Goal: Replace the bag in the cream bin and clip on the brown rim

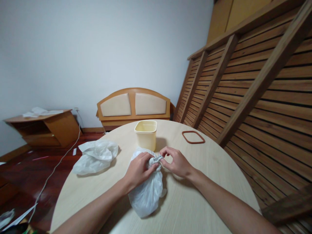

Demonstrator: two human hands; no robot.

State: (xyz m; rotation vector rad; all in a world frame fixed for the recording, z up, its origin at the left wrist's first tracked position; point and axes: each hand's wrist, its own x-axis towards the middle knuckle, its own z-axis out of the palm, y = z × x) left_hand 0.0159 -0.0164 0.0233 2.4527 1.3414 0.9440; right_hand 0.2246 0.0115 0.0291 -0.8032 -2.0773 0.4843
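A translucent white plastic bag (146,191) lies on the round light-wood table (209,182) in front of me. My left hand (137,170) is closed round its gathered neck from the left. My right hand (176,161) pinches the twisted top of the same bag from the right. Both hands meet at the bag's bunched mouth. Just behind them stands an open pale-yellow plastic container (145,134).
A second crumpled white plastic bag (96,156) lies on the table's left side. A brown rectangular rubber ring (193,137) rests at the far right. Slatted wooden bed frames (255,84) lean close on the right. A headboard (133,105) and low cabinet (44,128) stand by the wall.
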